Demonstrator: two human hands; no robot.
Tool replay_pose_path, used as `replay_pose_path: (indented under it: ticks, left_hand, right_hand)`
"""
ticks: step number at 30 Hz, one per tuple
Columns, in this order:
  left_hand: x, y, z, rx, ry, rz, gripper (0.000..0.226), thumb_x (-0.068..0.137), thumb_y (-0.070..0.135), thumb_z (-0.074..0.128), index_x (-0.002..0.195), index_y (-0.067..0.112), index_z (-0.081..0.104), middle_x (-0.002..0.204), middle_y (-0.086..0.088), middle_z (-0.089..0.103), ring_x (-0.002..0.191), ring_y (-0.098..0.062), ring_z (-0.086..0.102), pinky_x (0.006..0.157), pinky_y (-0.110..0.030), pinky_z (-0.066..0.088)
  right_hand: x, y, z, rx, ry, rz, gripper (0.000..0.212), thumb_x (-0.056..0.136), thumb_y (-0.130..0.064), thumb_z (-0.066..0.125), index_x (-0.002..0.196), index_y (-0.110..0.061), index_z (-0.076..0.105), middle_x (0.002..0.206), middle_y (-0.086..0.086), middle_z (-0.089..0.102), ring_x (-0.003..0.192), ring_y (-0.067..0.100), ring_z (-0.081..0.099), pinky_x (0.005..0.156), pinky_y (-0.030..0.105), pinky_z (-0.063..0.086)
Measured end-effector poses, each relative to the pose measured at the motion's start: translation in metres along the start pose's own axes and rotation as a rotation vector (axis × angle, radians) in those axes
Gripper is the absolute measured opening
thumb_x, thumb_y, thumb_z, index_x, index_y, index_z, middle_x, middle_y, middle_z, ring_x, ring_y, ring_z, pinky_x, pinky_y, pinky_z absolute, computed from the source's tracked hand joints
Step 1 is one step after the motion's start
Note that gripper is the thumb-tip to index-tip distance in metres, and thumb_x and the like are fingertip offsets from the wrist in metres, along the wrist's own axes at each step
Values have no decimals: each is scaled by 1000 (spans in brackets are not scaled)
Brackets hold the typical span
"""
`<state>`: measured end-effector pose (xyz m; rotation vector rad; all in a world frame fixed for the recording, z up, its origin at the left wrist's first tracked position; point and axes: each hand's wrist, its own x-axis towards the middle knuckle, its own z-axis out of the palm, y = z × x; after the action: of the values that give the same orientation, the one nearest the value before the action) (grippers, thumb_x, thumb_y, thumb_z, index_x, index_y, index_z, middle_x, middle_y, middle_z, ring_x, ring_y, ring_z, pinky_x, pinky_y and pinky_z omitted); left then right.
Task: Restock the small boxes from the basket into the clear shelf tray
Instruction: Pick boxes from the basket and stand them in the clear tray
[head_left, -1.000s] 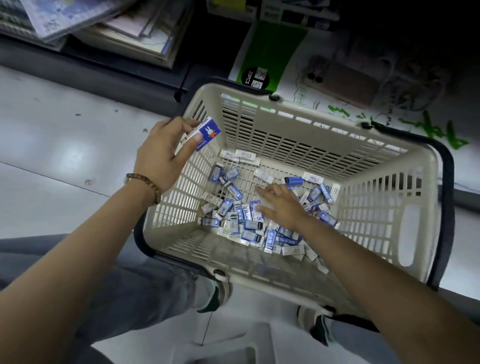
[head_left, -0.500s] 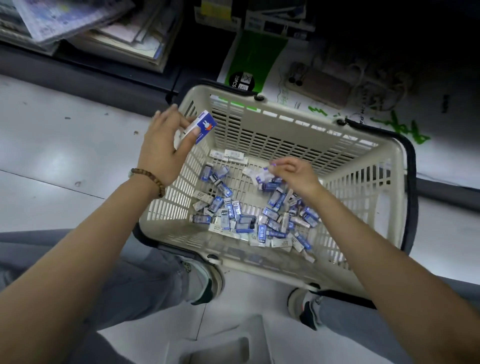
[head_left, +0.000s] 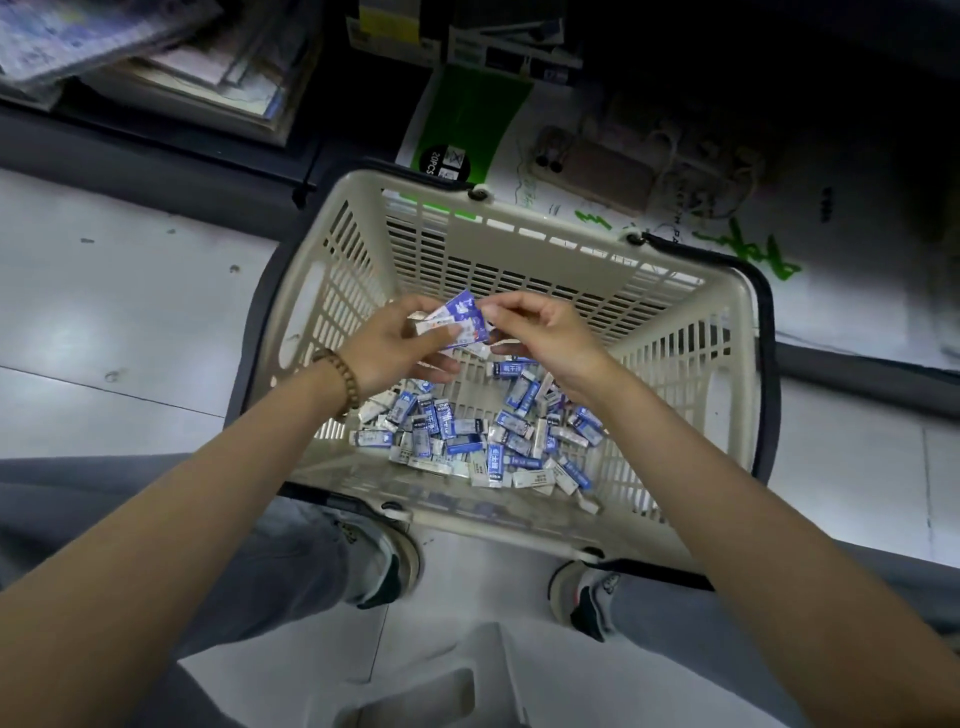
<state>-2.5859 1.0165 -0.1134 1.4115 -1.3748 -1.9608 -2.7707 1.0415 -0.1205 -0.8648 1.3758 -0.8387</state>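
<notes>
A beige plastic basket (head_left: 691, 374) stands on the floor in front of me. Several small blue-and-white boxes (head_left: 483, 436) lie loose on its bottom. My left hand (head_left: 395, 348) holds a small bunch of these boxes (head_left: 457, 325) above the basket's middle. My right hand (head_left: 540, 332) meets it from the right and pinches the edge of a blue box at the bunch. The clear shelf tray is out of view.
A dark bottom shelf with stacked papers (head_left: 156, 67) runs along the top left. A green-and-white carton (head_left: 467, 124) lies flat behind the basket with a phone (head_left: 592, 171) on it. My shoes (head_left: 384, 566) stand just before the basket, by a white stool (head_left: 415, 691).
My left hand moved from the basket's left rim to over its middle with its boxes. My right hand rose from the pile with a box and brought it to the left hand.
</notes>
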Motion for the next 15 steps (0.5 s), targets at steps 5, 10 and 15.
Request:
replay_pose_path:
  ticks: [5,10,15]
  left_hand:
    - [8,-9,-21,71,91,-53,25,90,13,55,112,10,45,95,-13,63,62,-11,68,56,-19,56]
    - [14,-11,-27,42,136,-12,23,90,11,56,109,9,45,87,-8,64,59,-8,68,58,-22,58]
    - [14,-14,-22,83,124,-6,25,89,12,57,111,9,46,88,-7,64,60,-7,68,60,-22,58]
  right_hand:
    - [-9,61,-62,-743,-222,483,23,84,-21,69,103,-10,64,95,3,63,74,15,60,70,27,53]
    - [-38,119,-69,-913,-329,898,26,87,-19,66,105,-5,54,74,11,56,53,14,48,46,22,46]
    - [-33,142,-49,-820,-181,716,79,82,-24,72,142,1,28,140,18,44,117,27,52,91,32,48]
